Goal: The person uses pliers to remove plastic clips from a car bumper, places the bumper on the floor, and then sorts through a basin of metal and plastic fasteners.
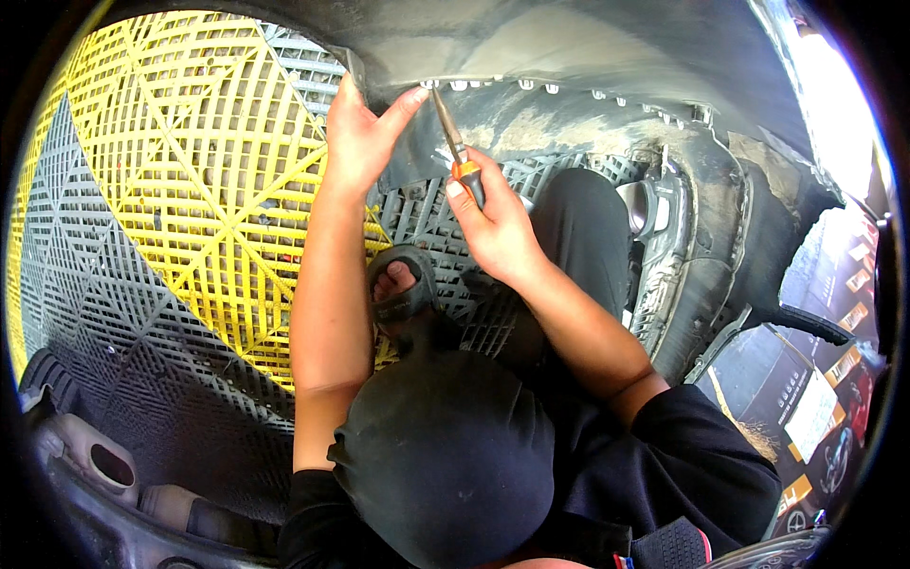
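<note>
My left hand (pixel 355 137) presses on the edge of the dirty grey car bumper panel (pixel 569 57), thumb spread wide from the fingers, gripping nothing else. My right hand (pixel 493 223) is closed around the orange-and-black handle of a screwdriver (pixel 453 142); its shaft is tilted up-left, tip at the panel's lip just beside my left thumb, near a row of small white clips (pixel 531 85). Yellow and grey plastic grid floor tiles (pixel 190 161) lie below. My sandalled foot (pixel 403 284) rests on them.
</note>
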Available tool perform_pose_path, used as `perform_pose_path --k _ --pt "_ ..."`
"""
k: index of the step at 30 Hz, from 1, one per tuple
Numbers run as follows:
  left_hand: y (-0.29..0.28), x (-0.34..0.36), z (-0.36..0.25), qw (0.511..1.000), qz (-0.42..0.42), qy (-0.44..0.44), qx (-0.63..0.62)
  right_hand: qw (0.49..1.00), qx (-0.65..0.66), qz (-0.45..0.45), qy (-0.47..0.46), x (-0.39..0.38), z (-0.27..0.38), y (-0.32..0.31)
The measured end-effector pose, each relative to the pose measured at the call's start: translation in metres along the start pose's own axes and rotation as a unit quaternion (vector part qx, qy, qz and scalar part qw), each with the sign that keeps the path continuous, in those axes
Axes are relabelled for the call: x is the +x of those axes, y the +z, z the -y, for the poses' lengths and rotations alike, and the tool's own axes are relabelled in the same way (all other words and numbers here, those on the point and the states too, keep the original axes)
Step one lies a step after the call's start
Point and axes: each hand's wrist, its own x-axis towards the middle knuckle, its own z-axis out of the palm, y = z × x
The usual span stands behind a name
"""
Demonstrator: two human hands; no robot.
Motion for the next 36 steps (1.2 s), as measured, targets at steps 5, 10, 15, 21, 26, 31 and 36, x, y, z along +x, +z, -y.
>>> perform_pose_path --k 5,10,15,21,26,31,36 --pt "0.003 0.001 0.0 1.0 -0.012 0.002 -0.006 1.0 -0.007 -0.026 0.003 0.001 0.009 0.004" --pt "0.008 0.001 -0.003 0.999 -0.048 0.013 0.021 1.0 0.004 -0.017 0.02 0.002 0.02 0.001" --pt "0.013 -0.002 -0.011 0.997 -0.068 0.018 0.024 0.997 0.024 0.003 0.074 0.004 0.041 0.002" --pt "0.009 -0.003 0.0 0.998 -0.052 0.017 0.016 1.0 0.009 0.018 0.023 0.004 0.017 0.001" --pt "0.009 -0.002 -0.004 0.998 -0.052 0.026 -0.011 0.999 0.015 0.016 -0.028 -0.003 0.004 -0.001" --pt "0.007 -0.003 -0.005 0.998 -0.042 0.027 -0.027 0.999 0.005 0.031 -0.022 -0.008 0.001 -0.002" --pt "0.008 -0.004 -0.005 0.998 -0.04 0.021 -0.036 0.999 -0.016 0.011 -0.042 -0.008 0.002 0.002"
